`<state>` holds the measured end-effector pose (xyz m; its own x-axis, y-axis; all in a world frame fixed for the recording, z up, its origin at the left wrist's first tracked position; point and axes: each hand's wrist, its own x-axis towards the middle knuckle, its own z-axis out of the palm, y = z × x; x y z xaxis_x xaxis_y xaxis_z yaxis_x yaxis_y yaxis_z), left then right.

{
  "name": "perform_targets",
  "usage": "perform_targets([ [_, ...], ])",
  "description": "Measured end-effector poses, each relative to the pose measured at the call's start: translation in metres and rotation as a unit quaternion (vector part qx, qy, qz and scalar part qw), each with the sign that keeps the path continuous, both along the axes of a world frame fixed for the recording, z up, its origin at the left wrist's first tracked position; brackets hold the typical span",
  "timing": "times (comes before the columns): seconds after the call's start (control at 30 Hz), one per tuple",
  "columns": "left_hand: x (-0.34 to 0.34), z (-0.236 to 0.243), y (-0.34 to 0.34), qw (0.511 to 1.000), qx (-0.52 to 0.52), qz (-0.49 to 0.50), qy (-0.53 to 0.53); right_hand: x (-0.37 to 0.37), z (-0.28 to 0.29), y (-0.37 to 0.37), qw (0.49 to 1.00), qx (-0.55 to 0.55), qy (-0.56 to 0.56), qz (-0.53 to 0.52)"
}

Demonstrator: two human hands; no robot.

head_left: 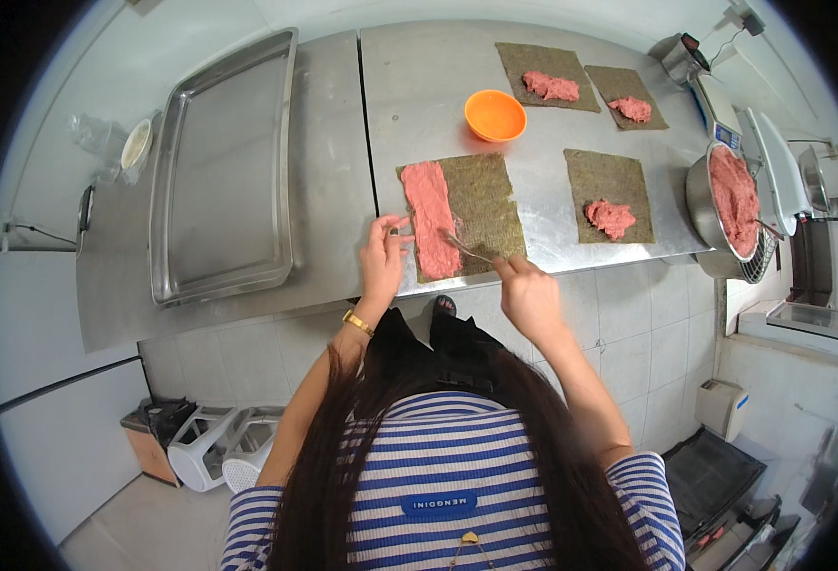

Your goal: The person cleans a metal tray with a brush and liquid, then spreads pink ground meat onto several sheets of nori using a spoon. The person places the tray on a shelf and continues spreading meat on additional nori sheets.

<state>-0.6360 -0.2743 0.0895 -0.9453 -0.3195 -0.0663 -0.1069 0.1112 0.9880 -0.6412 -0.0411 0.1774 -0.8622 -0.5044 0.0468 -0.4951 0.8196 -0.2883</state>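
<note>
In front of me a dark green nori sheet [485,209] lies on the steel table, with a long band of pink minced meat [427,205] spread along its left side. My right hand [528,293] grips the handle of a metal spoon [471,250], whose head rests against the meat's right edge. My left hand [384,249], fingers apart, is at the sheet's left edge, fingertips beside the meat and nothing in its grasp. An orange bowl [496,116] stands just beyond the sheet. The spoon's head is partly buried, so its exact shape is hard to make out.
Further nori sheets [581,171] with lumps of meat lie to the right and back right. A steel bowl of minced meat [729,202] stands at the right end, near a scale [717,109]. On the left is a large steel tray [224,171]. The table's front edge [590,267] runs before me.
</note>
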Motion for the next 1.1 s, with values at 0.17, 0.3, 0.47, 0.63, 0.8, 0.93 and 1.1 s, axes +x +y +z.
perform_targets([
  [0.17,0.025,0.009,-0.001,0.994,0.091,-0.003,-0.061,0.020,-0.013,-0.013,0.987,0.119,0.064,0.083],
  [0.3,0.032,0.009,0.001,0.988,0.135,0.001,-0.080,0.029,-0.007,-0.013,0.983,0.101,0.085,0.127],
  [0.47,0.030,0.007,-0.004,0.982,0.161,-0.010,-0.097,-0.001,0.009,-0.005,0.995,0.029,0.018,0.089],
  [0.63,0.028,0.007,-0.005,0.978,0.175,-0.011,-0.109,-0.046,0.003,-0.013,0.995,0.028,0.079,0.053],
  [0.8,0.031,0.009,-0.006,0.978,0.170,-0.015,-0.120,-0.031,-0.017,-0.022,0.988,0.092,0.069,0.107],
  [0.93,0.030,0.009,-0.005,0.974,0.193,-0.007,-0.122,-0.004,-0.019,-0.017,0.982,0.088,0.097,0.139],
  [1.1,0.027,0.008,-0.009,0.973,0.195,-0.011,-0.125,0.002,0.001,-0.011,0.983,0.075,0.034,0.162],
])
